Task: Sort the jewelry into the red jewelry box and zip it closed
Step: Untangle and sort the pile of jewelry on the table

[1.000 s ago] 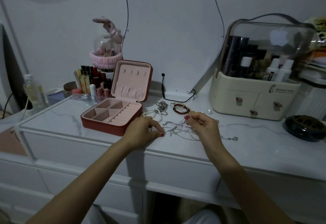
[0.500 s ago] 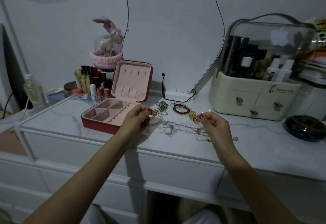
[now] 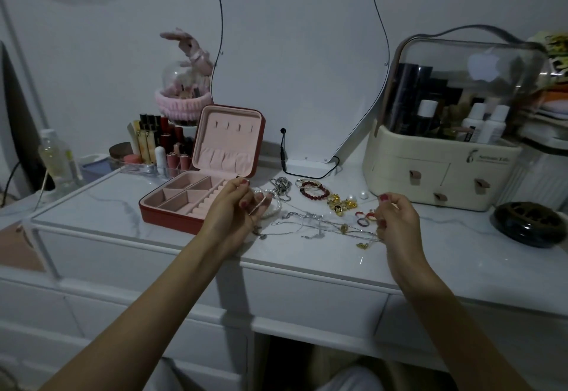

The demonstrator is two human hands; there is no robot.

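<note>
Head view: the red jewelry box (image 3: 196,203) sits lid-up on the white table (image 3: 461,252), at about 10 o'clock from the pile of jewelry, its pink compartments seemingly bare. The left hand (image 3: 236,209) is raised just beside the box's right edge, fingers curled and pinching one end of a thin chain (image 3: 307,221). The right hand (image 3: 396,218), at 3 o'clock from the pile, pinches what looks like the far end of a chain, so a strand runs between the two.

The chief risk is tangling. Several fine chains lie crossed together on the table with small gold charms (image 3: 364,245) hanging among them; lifting one strand may drag the others, or pull a knot tight. A hard tug could snap a fine link.

Loose pearls (image 3: 364,195) at 1 o'clock could roll off if the dragged chains sweep them. The small rings (image 3: 362,218) near the right hand could be flicked likewise. The pearl strand (image 3: 275,209) under the left hand may catch too. In this dim light a dropped piece would be hard to find.
</note>
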